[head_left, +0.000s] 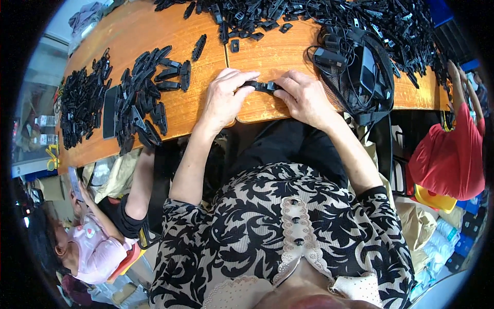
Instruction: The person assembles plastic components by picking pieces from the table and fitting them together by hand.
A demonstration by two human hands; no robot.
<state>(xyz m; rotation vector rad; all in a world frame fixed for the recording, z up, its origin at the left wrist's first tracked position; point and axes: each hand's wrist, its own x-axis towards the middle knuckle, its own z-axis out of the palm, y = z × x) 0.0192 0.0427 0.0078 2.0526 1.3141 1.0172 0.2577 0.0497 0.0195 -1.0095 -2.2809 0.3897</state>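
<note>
Near the table's front edge, both my hands pinch one small, narrow black plastic piece [265,86] with a shiny metallic-looking part in its middle. My left hand [224,98] closes thumb and fingers on the piece's left end. On its right end, my right hand [304,97] grips with curled fingers and thumb. The fingers cover both ends, so its exact kind cannot be made out. A single small black part [234,46] and a longer ridged black piece [199,47] lie beyond my left hand.
Heaps of black plastic parts [247,15] cover the wooden table's [206,110] far side; more piles [146,87] lie left, beside a dark phone [110,112]. Right of my hand sits a black mesh bag [381,85] with cables and devices. People in pink [100,252] and red [447,154] flank me.
</note>
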